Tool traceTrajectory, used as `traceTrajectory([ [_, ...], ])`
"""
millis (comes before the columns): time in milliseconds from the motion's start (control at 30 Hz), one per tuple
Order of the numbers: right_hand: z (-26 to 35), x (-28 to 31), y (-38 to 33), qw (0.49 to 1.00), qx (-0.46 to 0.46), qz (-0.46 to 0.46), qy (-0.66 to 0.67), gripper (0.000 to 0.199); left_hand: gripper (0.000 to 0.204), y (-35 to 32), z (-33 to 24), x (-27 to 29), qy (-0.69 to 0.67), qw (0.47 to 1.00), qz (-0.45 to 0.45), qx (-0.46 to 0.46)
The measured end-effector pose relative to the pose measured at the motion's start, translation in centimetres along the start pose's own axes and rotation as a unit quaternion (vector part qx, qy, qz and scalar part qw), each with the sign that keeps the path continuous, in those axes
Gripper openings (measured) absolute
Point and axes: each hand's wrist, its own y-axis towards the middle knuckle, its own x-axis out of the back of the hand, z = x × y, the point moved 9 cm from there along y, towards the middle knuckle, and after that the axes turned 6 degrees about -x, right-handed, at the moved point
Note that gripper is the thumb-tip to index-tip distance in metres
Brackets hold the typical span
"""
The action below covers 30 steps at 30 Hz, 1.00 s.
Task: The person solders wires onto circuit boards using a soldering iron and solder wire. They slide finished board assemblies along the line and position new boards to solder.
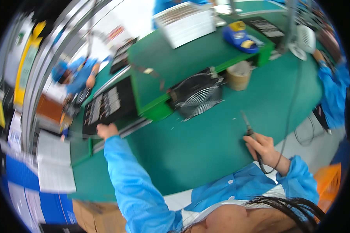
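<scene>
Head view: right hand (262,146) fingers wrapped round soldering iron (250,131), over desk (175,155). Looped cord (286,139) could snag, swinging the tip. Left hand (107,131) at black tray (125,106)'s near edge, grip blurred, can't tell; a knock might scatter small parts (113,99).

Green worktable (206,145); on it a green shelf (175,58), black fan (198,93), tan round container (238,80).

A white box (188,29) is set on the green shelf (179,64); a cardboard box (99,217) is partly hidden below the bench (175,155).
</scene>
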Motion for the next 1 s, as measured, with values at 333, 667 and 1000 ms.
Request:
traceTrajectory([
  [333, 0.1, 0.8, -1.0, 0.999, 0.004, -0.038, -0.006, 0.043, 0.028, -3.1, -8.6, -9.8, -0.167, 0.982, -0.014, -0.083],
  [667, 0.2, 0.3, -0.8, 1.0, 0.004, -0.015, 0.024, 0.045, 0.046, -3.2, -7.9, -15.1, -0.51, 0.813, 0.253, -0.12],
  [1000, -0.3, 0.7, -0.8, 1.0, -0.008, -0.024, 0.013, 0.043, 0.045, -10.3, -9.4, -7.1, -0.728, 0.664, 0.115, 0.127],
])
